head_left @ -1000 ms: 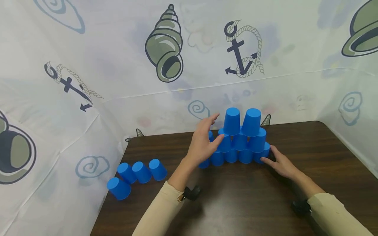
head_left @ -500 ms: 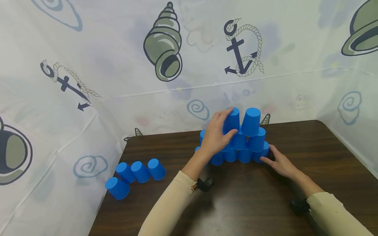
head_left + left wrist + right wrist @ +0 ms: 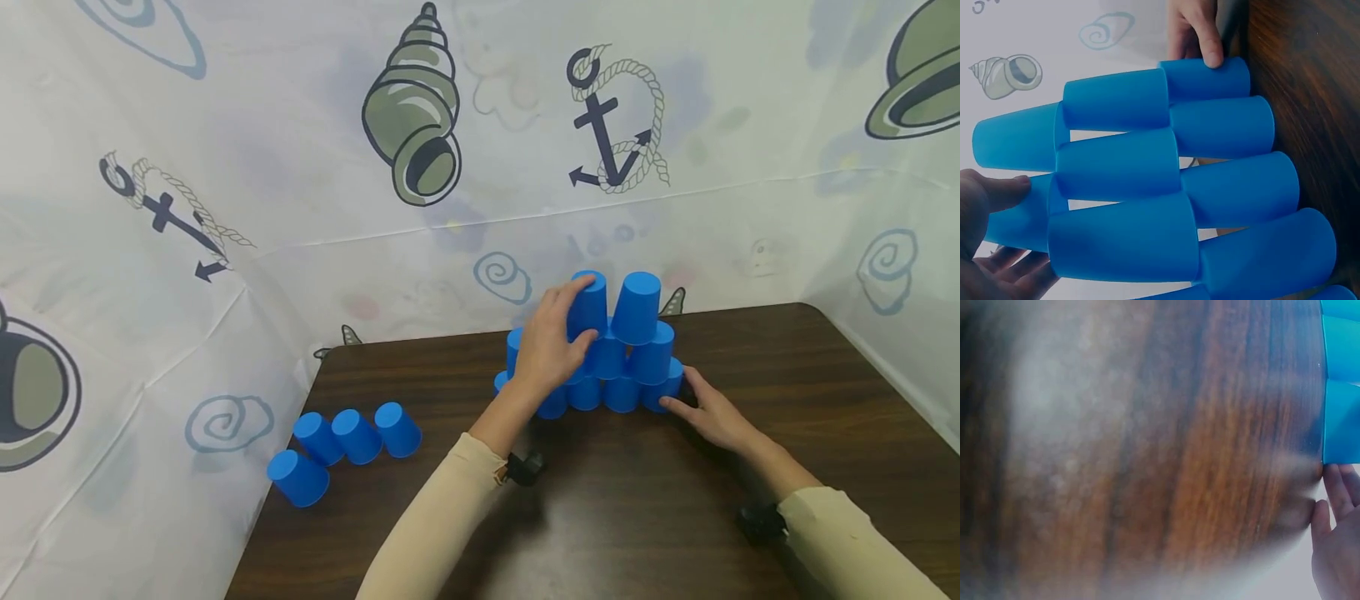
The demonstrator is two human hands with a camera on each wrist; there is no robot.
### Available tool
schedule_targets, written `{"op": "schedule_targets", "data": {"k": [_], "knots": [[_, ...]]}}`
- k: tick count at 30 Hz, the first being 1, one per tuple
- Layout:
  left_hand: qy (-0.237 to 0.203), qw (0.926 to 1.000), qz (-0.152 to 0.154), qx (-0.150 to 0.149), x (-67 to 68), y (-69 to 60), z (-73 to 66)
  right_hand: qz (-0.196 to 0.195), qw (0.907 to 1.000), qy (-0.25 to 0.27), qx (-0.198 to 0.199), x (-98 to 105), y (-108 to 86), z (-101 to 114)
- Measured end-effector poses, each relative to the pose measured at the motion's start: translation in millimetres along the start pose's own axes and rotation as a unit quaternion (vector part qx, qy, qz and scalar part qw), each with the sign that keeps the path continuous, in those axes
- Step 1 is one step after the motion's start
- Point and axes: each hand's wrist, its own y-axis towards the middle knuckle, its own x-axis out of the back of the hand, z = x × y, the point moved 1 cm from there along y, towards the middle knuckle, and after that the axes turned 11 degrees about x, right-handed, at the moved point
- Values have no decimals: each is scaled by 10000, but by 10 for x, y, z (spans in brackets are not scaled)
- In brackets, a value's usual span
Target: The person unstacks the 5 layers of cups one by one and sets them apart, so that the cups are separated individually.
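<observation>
- I see my left hand [image 3: 547, 346] with its thumb and fingers around the upper left cup [image 3: 590, 310] of the stack; the thumb is on one side and the fingers on the other.
- My right hand [image 3: 716, 417] lightly holds the bottom right cup [image 3: 660, 392], at the right end of the lowest row, with the thumb on its near side.
- In the way: from the head view, my left hand and wrist cover some cups of the two lower rows. The left wrist view shows these rows better.
- Beside the held one, the upper right cup [image 3: 637, 310] stands on the middle row, with a gap between the two.
- Well apart from the stack, on the left part of the brown table [image 3: 622, 500], there are four loose cups [image 3: 357, 437], near each other.
- A pale cloth [image 3: 315, 192] printed with shells and anchors hangs behind the table and at its sides.
- About the containers: all these blue cups stand with the mouth down, so I cannot see their insides.
- The right wrist view shows mostly blurred table, with my right fingertips at the cup's edge.
</observation>
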Motion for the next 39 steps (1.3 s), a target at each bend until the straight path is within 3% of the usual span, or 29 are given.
{"op": "schedule_targets", "data": {"k": [9,15,21,28,33,39], "knots": [[-78,9996,-268,59,-36,14,-24,-16,10000,-32,18,-19,-1,-6],[-338,9988,-358,-72,7,-25,-16,6,10000,-8,5,-41,2,-3],[-537,9960,-571,-431,179,-149,-70,-29,10000,-5,26,-48,-2,6],[-531,9933,-790,-660,432,-401,-115,-28,10000,-4,17,-30,-3,-14],[-790,9915,-818,-634,673,-686,63,-19,10000,-38,46,-19,6,-36],[-1168,9880,-1013,-26,941,-1070,520,-28,10000,-36,-26,-16,10,-46]]}}
